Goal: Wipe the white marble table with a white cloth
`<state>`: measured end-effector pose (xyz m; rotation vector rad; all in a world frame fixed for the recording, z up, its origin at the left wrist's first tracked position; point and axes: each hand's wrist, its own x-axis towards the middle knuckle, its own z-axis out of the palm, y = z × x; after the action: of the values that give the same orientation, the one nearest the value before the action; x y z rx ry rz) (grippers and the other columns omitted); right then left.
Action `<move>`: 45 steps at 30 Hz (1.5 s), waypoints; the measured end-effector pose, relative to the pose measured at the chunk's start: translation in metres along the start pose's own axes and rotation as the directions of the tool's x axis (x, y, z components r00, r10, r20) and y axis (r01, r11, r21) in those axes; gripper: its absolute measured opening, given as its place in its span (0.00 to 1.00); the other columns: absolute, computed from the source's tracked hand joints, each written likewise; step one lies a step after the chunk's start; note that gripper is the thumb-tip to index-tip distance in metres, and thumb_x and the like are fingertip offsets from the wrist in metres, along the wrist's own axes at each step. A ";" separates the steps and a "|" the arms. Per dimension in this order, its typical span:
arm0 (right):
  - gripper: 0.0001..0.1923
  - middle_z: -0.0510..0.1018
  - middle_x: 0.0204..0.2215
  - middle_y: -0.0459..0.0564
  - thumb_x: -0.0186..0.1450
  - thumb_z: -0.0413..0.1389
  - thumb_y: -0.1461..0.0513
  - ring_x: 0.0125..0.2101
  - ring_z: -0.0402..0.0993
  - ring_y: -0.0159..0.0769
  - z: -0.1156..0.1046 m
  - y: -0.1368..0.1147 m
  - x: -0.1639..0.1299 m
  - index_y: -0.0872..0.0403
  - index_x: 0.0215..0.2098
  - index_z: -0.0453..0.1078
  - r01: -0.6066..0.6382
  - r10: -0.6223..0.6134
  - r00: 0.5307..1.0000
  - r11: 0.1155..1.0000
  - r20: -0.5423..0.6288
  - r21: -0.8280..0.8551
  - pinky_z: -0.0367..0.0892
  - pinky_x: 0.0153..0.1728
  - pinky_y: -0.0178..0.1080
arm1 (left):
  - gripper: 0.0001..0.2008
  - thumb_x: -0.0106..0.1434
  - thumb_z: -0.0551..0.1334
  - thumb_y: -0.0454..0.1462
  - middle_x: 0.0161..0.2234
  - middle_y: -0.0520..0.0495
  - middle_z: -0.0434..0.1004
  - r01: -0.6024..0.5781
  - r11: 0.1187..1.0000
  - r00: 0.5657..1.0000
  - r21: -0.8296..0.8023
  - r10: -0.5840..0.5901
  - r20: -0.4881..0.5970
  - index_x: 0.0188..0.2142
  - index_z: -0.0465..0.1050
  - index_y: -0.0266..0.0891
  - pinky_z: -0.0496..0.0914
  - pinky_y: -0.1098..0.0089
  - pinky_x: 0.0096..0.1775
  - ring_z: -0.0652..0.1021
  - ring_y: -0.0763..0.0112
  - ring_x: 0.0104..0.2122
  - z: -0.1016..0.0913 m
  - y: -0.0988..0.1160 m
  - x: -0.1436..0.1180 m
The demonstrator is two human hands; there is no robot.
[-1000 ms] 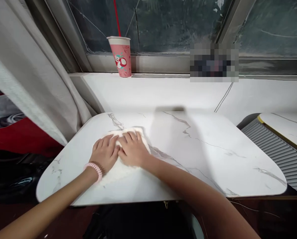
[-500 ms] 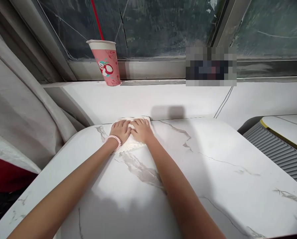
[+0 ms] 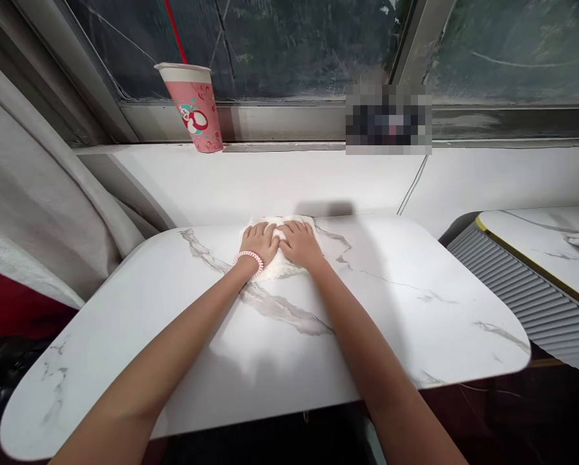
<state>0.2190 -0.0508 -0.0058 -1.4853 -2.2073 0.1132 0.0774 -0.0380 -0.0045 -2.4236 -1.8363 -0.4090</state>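
In the head view, the left hand [image 3: 259,243] and right hand [image 3: 300,244] lie flat, fingers spread, side by side on a white cloth [image 3: 280,266] at the marble table [image 3: 406,310]'s twelve-o'clock edge, pressing it down; a pink cup [image 3: 193,106] stands at eleven o'clock.

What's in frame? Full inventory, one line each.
cloth: 1, white, far edge of the table, under both hands
table: 1, white marble pattern, centre
cup: 1, pink with white lid, on the window ledge, upper left
straw: 1, red, in the cup
curtain: 1, light grey, left
second table: 1, white marble, yellow edge, right
hair tie: 1, pink, left wrist
left hand: flat on the cloth
right hand: flat on the cloth, beside the left
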 end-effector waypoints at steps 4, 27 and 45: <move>0.21 0.68 0.61 0.55 0.69 0.46 0.62 0.61 0.58 0.45 -0.002 -0.023 -0.031 0.54 0.59 0.66 0.049 -0.050 0.999 0.999 -0.012 -0.020 0.45 0.65 0.52 | 0.24 0.69 0.46 0.39 0.62 0.37 0.67 0.013 1.000 1.000 0.011 -0.013 -0.023 0.61 0.64 0.37 0.55 0.53 0.63 0.66 0.58 0.62 -0.009 0.001 -0.041; 0.23 0.68 0.60 0.58 0.68 0.45 0.61 0.61 0.58 0.48 -0.048 -0.035 -0.157 0.56 0.59 0.66 0.083 -0.082 0.996 0.996 0.037 -0.028 0.46 0.65 0.56 | 0.23 0.70 0.48 0.39 0.62 0.33 0.66 -0.067 0.997 0.998 -0.035 0.067 -0.016 0.60 0.65 0.34 0.55 0.45 0.63 0.64 0.49 0.63 -0.029 0.077 -0.153; 0.22 0.70 0.59 0.55 0.68 0.45 0.61 0.60 0.60 0.46 -0.008 0.046 0.006 0.53 0.58 0.67 -0.006 0.006 1.000 1.000 -0.021 -0.014 0.49 0.61 0.50 | 0.19 0.68 0.52 0.39 0.57 0.42 0.71 -0.014 0.982 0.999 -0.189 0.007 -0.039 0.56 0.69 0.40 0.55 0.58 0.63 0.68 0.60 0.60 0.012 0.030 0.031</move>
<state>0.2602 -0.0280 -0.0118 -1.4944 -2.1913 0.0835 0.1153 -0.0149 -0.0051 -2.5233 -1.8466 -0.6525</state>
